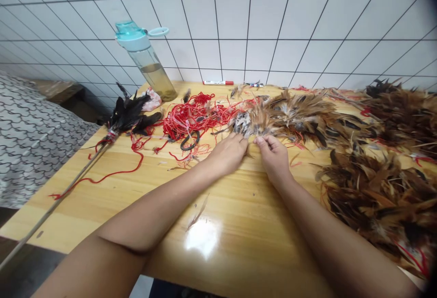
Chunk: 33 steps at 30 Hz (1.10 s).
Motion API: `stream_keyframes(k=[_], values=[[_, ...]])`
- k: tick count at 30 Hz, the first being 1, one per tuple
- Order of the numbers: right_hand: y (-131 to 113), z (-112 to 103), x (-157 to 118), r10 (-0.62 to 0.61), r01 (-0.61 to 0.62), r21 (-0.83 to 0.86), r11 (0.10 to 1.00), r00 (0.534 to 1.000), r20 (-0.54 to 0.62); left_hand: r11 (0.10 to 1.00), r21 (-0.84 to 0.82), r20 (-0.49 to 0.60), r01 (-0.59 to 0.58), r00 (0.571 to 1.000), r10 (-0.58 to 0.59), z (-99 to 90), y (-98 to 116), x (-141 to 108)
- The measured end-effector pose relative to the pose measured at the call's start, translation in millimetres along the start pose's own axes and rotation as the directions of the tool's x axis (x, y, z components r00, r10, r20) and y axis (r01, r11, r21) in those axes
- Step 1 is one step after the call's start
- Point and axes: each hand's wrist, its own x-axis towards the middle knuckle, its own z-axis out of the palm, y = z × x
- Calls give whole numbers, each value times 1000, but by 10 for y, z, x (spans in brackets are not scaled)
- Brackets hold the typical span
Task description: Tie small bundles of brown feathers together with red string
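Wooden tabletop (246, 225), downy tan feathers (290, 109); right hand (276, 158) grip narrow, left hand (229, 153) grip unclear.

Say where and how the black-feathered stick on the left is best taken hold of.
Probably by its bare shaft, with the left hand coming in from the near side. The shaft is slim and straight, and its near end juts past the table edge, so fingers could likely wrap round it. The black feathers and loose red cord look poorer to grip.
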Motion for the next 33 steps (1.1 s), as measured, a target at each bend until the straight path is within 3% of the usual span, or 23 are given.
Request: stream_keyframes(k=[2, 5, 7, 9, 13, 18, 24, 33], values=[[-6, -1, -2, -1, 1, 2, 1000, 1000, -4, 994, -111, -57, 7, 998, -14, -27, -35, 9], [-14, -2, -5, 1, -1, -10, 1000, 1000, -3, 930, -362, -159, 65, 979, -130, -126, -82, 27], [-15, -2, -5, -1, 1, -8, 1000, 1000, -5, 860, -499, -182, 103, 958, -220, -192, -92, 35], [-14, -1, -3, -3, 3, 3, 1000, 1000, -7, 834, -543, -184, 99, 955, -232, -232, -88, 38], [-18, 3, 0, -1, 1, 29, 1000, 1000, -3, 876, -477, -187, 67, 967, -175, -236, -72, 38], [-31, 4, -6, -15, 15, 29, 999, 1000, -14, 862, -497, -207, 97, 952, -226, -219, -91, 37], [-21, -3, -11, -17, 17, 18, 1000, 1000, -4, 986, -169, -100, 3, 995, -20, -113, -94, 2], [-30, 4, -20, -21, 21, -14, 1000, 1000, 2, 1000, 26, -23, 8, 1000, -7, -63, -8, 19]])
